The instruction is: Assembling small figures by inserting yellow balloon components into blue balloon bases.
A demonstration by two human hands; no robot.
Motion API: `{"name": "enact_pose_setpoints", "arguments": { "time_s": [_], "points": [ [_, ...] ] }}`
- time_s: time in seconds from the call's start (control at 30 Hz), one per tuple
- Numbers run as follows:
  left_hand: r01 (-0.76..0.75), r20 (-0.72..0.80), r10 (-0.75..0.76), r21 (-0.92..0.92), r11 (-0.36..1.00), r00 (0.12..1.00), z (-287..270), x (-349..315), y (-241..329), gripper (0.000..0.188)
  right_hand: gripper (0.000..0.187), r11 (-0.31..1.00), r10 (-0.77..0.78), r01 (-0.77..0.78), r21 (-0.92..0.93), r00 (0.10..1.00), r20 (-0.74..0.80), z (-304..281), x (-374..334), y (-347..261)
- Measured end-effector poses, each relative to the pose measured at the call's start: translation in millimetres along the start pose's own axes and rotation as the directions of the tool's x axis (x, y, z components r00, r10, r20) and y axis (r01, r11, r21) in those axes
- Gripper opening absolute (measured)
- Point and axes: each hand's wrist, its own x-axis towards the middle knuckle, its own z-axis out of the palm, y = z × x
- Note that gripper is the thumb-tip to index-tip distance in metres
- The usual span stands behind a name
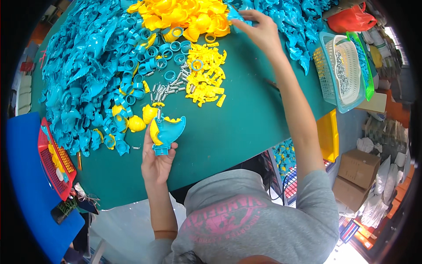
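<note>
My left hand (157, 167) is closed around the base of a teal curved plastic shell (170, 130), held upright above the near part of the table. Yellow toothed strips line the shell's edges, and a metal pin (159, 113) stands at its top left. My right hand (263, 31) reaches to the far side, its fingers closed on a teal plastic piece (234, 14) beside the yellow heap. Part of that piece is hidden by the fingers. Yellow small parts (205, 75), metal pins (169, 88) and teal rings (169, 75) lie beyond my left hand.
A large teal heap of parts (88, 66) covers the table's left, yellow shells (184, 17) the far middle, more teal parts (295, 26) the far right. Baskets (338, 70) with metal pins stand right. A red basket (55, 158) sits left; a yellow bin (329, 136) lies below.
</note>
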Motion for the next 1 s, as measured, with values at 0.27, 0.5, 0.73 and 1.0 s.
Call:
{"name": "enact_pose_setpoints", "arguments": {
  "time_s": [0.27, 0.5, 0.73, 1.0],
  "points": [
    [-0.139, -0.020, 0.144, 0.162, 0.977, 0.989, 2, -12, -1, 0.076, 0.038, 0.891, 0.070, 0.053, -0.451, 0.966, 0.251, -46, -96, -27],
    [-0.115, -0.020, 0.121, 0.180, 0.977, 0.992, 1, -12, -6, 0.075, 0.036, 0.957, 0.069, 0.103, -0.270, 0.827, 0.557, -59, -93, -35],
    [-0.091, -0.035, 0.095, 0.114, 0.989, 0.995, 4, -13, -11, 0.074, 0.065, 0.821, -0.367, 0.570, -0.033, 0.572, 0.734, -52, -84, -4],
    [-0.111, -0.067, 0.142, 0.337, 0.935, 0.988, 20, -9, -16, 0.073, 0.061, 0.864, -0.400, 0.503, 0.016, 0.667, 0.629, -34, -107, -16]
  ]
}}
